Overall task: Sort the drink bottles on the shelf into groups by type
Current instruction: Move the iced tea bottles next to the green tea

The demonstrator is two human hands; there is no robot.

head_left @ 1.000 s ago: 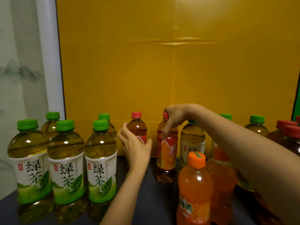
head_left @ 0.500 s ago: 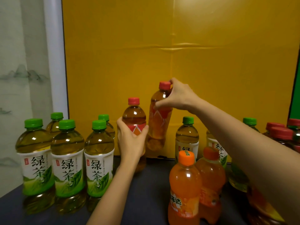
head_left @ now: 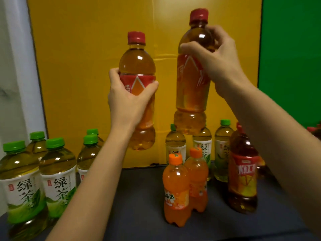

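Observation:
My left hand (head_left: 127, 101) grips a red-capped amber tea bottle (head_left: 137, 63) around its red label, held upright high above the shelf. My right hand (head_left: 218, 63) grips a second red-capped tea bottle (head_left: 191, 94) by its shoulder, raised higher still and slightly tilted. Several green-capped green tea bottles (head_left: 57, 174) stand grouped at the left. More green tea bottles (head_left: 222, 148) stand at the back right. Two orange soda bottles (head_left: 177, 192) stand in front of them. A dark iced red tea bottle (head_left: 243, 173) stands at the right, beside my right forearm.
The dark shelf surface (head_left: 142, 197) runs between the left group and the orange sodas. A yellow cardboard backing (head_left: 86, 66) closes the rear, a green panel (head_left: 291, 58) lies to its right, and a white frame (head_left: 19, 66) borders the left.
Both hands have lifted their red-capped tea bottles from the shelf's back row up into the air. The view has shifted rightward, showing the green panel.

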